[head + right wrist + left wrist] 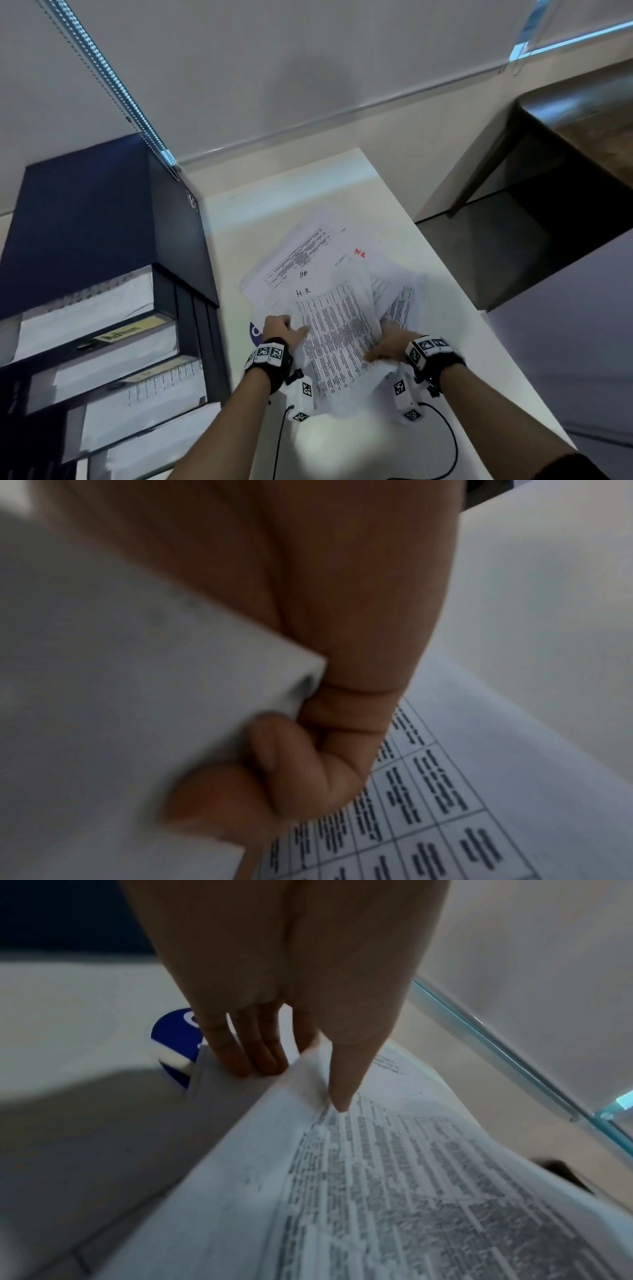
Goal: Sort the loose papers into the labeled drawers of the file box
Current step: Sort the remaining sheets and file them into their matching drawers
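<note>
A printed sheet (339, 339) marked "H.R" at its top is lifted off the loose paper pile (308, 260) on the white table (428, 246). My left hand (284, 330) pinches its left edge, thumb on top and fingers underneath, as the left wrist view shows for hand (308, 1056) and sheet (411, 1191). My right hand (390, 346) grips the right edge with curled fingers (308, 737); the held sheet (120, 696) hangs over another tabled page (428, 804). The dark blue file box (102, 222) stands to the left, with several drawers pulled out, one labeled "Admin" (123, 334).
A round blue mark (255, 332) lies on the table beside my left hand. Black cables (452, 442) trail from the wrist cameras near the front edge. A dark wooden table (565, 171) stands across a gap to the right. A wall is behind.
</note>
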